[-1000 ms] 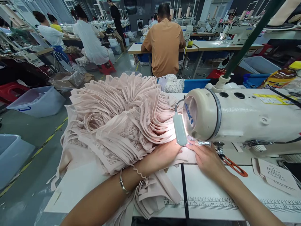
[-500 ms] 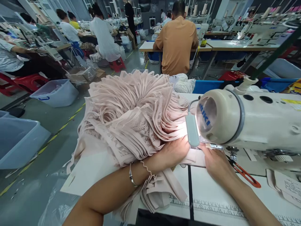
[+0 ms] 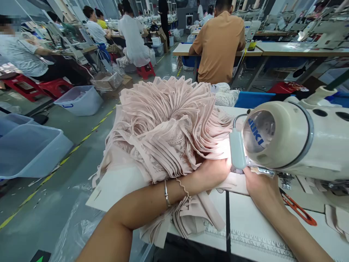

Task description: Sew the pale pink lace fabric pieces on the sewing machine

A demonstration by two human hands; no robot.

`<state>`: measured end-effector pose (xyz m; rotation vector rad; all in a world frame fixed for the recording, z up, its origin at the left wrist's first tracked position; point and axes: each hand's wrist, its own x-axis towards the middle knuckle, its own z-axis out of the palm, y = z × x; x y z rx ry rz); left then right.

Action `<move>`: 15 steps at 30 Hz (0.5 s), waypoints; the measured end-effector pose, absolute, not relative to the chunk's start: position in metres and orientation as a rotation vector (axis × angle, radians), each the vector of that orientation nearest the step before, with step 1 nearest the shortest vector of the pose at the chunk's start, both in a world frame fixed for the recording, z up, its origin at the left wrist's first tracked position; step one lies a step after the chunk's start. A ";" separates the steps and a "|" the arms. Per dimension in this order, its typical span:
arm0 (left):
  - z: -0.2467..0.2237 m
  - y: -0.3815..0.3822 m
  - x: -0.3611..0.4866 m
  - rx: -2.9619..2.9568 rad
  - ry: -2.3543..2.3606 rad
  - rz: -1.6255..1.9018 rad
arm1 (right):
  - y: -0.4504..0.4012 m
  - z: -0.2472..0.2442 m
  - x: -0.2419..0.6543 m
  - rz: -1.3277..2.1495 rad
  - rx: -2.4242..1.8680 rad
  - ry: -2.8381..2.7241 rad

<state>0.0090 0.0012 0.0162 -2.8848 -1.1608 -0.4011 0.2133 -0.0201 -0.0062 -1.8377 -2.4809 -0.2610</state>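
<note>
A large fanned pile of pale pink lace-trimmed fabric [image 3: 163,123] lies on the white sewing table [image 3: 207,242]. My left hand [image 3: 215,174], with a bracelet at the wrist, rests on the pink fabric beside the lit needle area; its fingertips are hidden behind the grey lamp [image 3: 237,150]. My right hand [image 3: 260,183] touches the strip of pink fabric [image 3: 236,183] under the sewing machine head [image 3: 283,134], and its fingertips are partly hidden by the machine. Whether either hand's fingers grip the fabric cannot be made out.
Orange-handled snips [image 3: 300,209] lie right of my right hand. Pale fabric pieces [image 3: 336,218] are at the right edge. Translucent bins [image 3: 35,153] stand on the floor at left. Several people sit further off, one in a brown shirt [image 3: 220,47] straight ahead.
The view has shifted, so the pile, machine and hands appear further right. Both hands remain beside the needle area, with little change in their pose.
</note>
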 end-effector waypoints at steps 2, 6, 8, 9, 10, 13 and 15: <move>0.017 0.009 0.007 -3.025 -1.298 -0.569 | -0.023 -0.005 0.210 -0.349 -1.764 -2.526; 0.018 0.014 0.003 -3.198 -1.379 -0.671 | -0.025 -0.009 0.213 -0.452 -1.470 -2.538; 0.019 0.013 0.002 -3.201 -1.396 -0.658 | -0.025 -0.009 0.213 -0.502 -1.359 -2.508; 0.019 0.012 0.002 -3.193 -1.400 -0.651 | -0.025 -0.008 0.213 -0.542 -1.325 -2.488; 0.019 0.011 0.002 -3.182 -1.400 -0.642 | -0.025 -0.006 0.212 -0.593 -1.298 -2.467; 0.018 0.011 0.003 -3.159 -1.390 -0.586 | -0.026 -0.003 0.208 -0.754 -1.249 -2.399; 0.016 0.011 0.003 -3.145 -1.382 -0.559 | -0.027 -0.005 0.208 -0.797 -1.229 -2.376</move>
